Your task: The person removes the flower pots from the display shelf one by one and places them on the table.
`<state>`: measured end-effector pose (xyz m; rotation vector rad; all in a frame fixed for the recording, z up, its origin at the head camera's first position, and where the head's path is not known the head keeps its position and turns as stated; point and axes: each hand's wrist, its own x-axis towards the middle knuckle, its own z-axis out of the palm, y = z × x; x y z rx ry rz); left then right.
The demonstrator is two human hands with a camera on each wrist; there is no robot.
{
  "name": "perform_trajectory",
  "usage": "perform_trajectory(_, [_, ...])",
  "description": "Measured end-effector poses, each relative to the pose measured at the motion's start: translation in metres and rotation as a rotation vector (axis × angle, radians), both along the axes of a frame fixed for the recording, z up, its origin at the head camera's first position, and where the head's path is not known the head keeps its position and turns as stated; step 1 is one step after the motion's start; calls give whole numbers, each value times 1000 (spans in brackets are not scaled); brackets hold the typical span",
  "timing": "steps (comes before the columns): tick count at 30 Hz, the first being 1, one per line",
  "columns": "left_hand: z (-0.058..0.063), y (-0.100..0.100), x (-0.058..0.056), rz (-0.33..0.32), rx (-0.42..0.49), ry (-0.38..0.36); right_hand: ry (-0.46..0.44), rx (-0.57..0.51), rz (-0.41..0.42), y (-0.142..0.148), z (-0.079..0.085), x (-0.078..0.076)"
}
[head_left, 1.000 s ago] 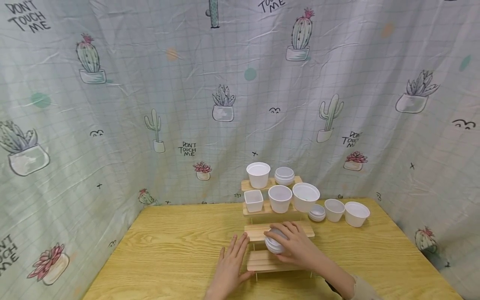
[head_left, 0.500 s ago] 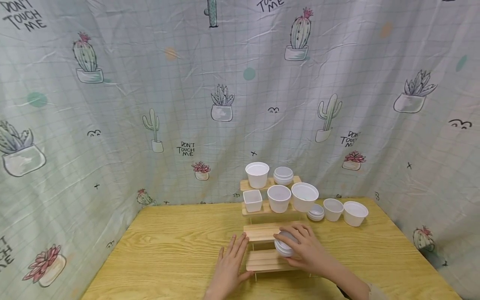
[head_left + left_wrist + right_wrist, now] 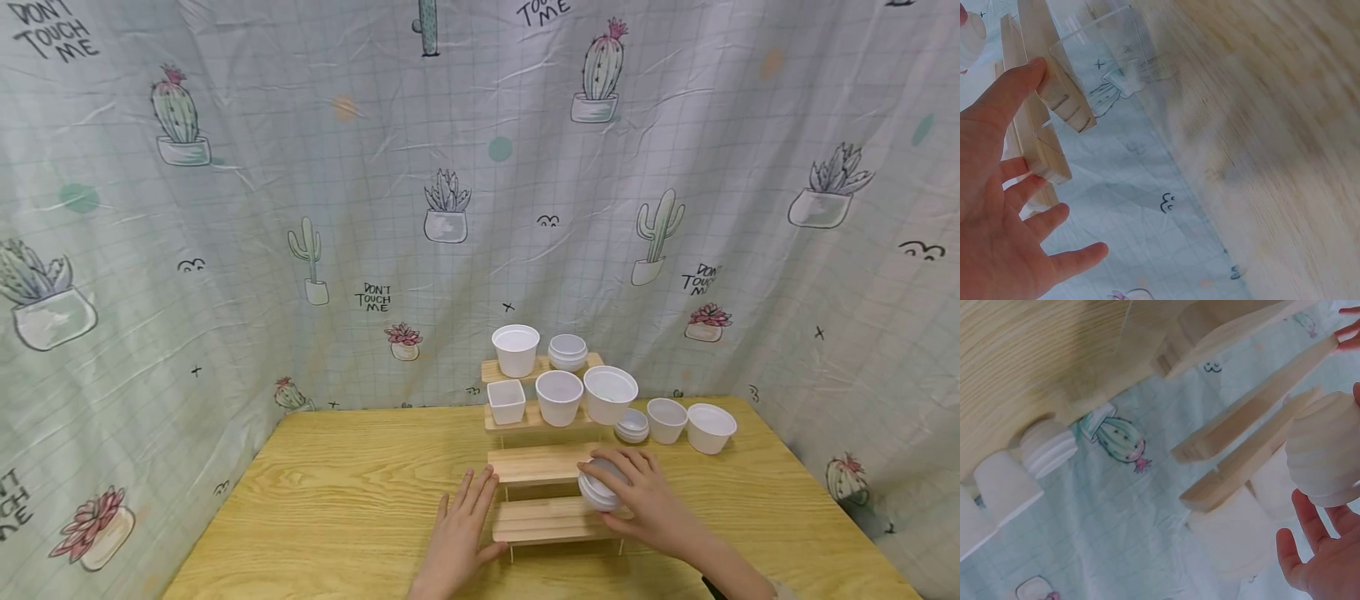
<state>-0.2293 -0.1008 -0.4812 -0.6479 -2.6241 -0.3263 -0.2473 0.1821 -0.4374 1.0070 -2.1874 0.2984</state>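
My right hand (image 3: pixel 651 504) grips a small white round pot (image 3: pixel 597 490) with a ribbed side, between thumb and fingers. The pot is over the right end of the two lower shelves of a wooden stepped stand (image 3: pixel 536 523). In the right wrist view the same white pot (image 3: pixel 1325 450) shows its stepped rings beside the shelf edges. My left hand (image 3: pixel 459 533) lies at the stand's left end, fingers spread. Seen from the left wrist, thumb and fingertips of the left hand (image 3: pixel 1004 206) touch the ends of the wooden shelves (image 3: pixel 1054 75).
On the stand's upper shelves are several white pots, among them a square pot (image 3: pixel 507 402) and a tall round pot (image 3: pixel 516 352). To the right, a small ribbed pot (image 3: pixel 632 426), a plain cup-shaped pot (image 3: pixel 667 421) and a wide pot (image 3: pixel 711 428) stand on the wooden table (image 3: pixel 360 492).
My right hand has carried the ribbed pot rightward along the lower shelves, from near their middle to their right end. The left hand keeps its place at the stand's left end.
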Motion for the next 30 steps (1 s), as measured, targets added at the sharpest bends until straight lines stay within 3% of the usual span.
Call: perform_trajectory(30, [2,1,0,-6,22,-28,30,-64,-134,49,-6,-7])
